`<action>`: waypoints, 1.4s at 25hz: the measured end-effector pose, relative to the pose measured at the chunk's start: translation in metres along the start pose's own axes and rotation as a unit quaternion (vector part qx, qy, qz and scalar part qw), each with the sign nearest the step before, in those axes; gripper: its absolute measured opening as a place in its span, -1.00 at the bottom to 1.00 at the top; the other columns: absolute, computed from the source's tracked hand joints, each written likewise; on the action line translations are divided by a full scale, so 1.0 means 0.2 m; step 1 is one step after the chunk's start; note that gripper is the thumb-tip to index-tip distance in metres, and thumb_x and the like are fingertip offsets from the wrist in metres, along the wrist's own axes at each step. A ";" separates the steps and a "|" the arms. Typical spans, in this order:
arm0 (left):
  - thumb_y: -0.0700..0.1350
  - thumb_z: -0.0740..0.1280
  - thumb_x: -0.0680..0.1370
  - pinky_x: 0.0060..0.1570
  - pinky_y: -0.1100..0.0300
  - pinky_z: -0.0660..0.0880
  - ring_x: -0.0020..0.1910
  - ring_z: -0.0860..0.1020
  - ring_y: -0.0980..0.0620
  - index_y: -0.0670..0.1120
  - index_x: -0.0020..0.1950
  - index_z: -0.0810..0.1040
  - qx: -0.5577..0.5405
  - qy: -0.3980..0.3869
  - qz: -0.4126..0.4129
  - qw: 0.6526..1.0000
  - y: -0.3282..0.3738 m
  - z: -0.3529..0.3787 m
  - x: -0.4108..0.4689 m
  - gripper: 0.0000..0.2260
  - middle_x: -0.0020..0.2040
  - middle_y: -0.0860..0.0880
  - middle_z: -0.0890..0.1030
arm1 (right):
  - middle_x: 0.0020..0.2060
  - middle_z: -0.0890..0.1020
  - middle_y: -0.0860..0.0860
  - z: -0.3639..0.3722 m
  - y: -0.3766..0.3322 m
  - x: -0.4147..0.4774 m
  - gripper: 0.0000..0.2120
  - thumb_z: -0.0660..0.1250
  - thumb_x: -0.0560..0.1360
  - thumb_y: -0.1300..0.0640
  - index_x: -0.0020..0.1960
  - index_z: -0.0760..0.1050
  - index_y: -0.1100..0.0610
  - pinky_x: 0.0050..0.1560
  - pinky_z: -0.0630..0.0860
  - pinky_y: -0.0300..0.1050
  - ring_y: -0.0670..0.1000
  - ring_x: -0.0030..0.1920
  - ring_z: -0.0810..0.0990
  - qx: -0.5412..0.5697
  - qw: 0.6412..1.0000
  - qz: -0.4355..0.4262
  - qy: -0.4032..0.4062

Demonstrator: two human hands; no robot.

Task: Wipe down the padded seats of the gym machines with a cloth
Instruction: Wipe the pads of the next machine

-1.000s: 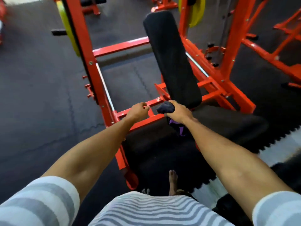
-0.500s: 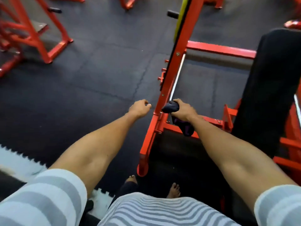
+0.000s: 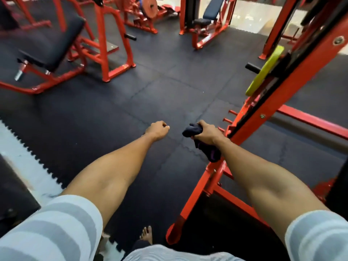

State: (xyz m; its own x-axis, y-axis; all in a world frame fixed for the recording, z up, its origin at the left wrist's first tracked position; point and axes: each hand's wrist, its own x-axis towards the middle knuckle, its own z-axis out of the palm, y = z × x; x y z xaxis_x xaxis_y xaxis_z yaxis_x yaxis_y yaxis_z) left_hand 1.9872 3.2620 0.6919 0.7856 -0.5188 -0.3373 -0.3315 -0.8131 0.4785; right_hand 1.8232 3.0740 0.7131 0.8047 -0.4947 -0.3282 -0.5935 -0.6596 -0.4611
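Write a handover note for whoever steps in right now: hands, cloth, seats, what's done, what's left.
Left hand: curled, holding nothing, over the floor mat.
Right hand: grips the dark cloth, beside the red frame.
Padded seat on the machine far left: untouched now; bench at the back likewise.
Done: cannot tell from here.
Left: carry the cloth to a seat and wipe.

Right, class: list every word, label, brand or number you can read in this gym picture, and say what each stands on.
No text can be read.
On the yellow weight plate: no lettering shows.
On the red weight plate, far machine: any marking is too blurred to read.
On the cloth in the right hand: a purple patch, no legible letters.
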 end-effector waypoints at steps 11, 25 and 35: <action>0.12 0.24 0.60 0.30 -0.01 0.46 0.30 0.52 -0.16 0.04 0.28 0.57 0.008 0.066 0.061 0.996 -0.20 -0.92 0.78 -0.68 0.32 -0.09 0.59 | 0.11 0.58 0.07 -0.30 -0.83 0.78 -0.48 0.45 0.35 -0.26 0.21 0.37 -0.14 0.12 0.58 0.12 0.19 0.07 0.58 -0.024 0.999 -0.016 0.039; 0.11 0.25 0.57 0.27 0.02 0.49 0.22 0.56 -0.11 0.03 0.20 0.59 -0.027 0.116 0.087 0.989 0.25 -1.53 2.14 -0.72 0.25 -0.07 0.62 | 0.09 0.58 0.03 -1.02 -1.13 2.08 -0.48 0.46 0.30 -0.29 0.17 0.38 -0.20 0.18 0.57 0.15 0.17 0.07 0.59 -0.032 0.995 -0.043 0.086; 0.15 0.22 0.56 0.30 -0.04 0.47 0.27 0.53 -0.16 0.09 0.28 0.57 -0.001 0.106 0.131 0.986 0.84 -1.81 3.16 -0.65 0.30 -0.06 0.59 | 0.08 0.58 0.00 -1.59 -1.06 3.05 -0.47 0.45 0.27 -0.32 0.16 0.36 -0.28 0.18 0.57 0.16 0.16 0.07 0.59 -0.012 0.994 -0.010 0.110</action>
State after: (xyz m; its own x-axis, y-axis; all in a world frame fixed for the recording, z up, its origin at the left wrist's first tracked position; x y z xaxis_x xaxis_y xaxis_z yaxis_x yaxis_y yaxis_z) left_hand 2.6173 2.8929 0.8530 0.7648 -0.6437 -0.0247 -0.5366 -0.6578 0.5285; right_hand 2.4355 2.7313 0.8733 0.7955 -0.5920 -0.1297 -0.5801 -0.6821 -0.4452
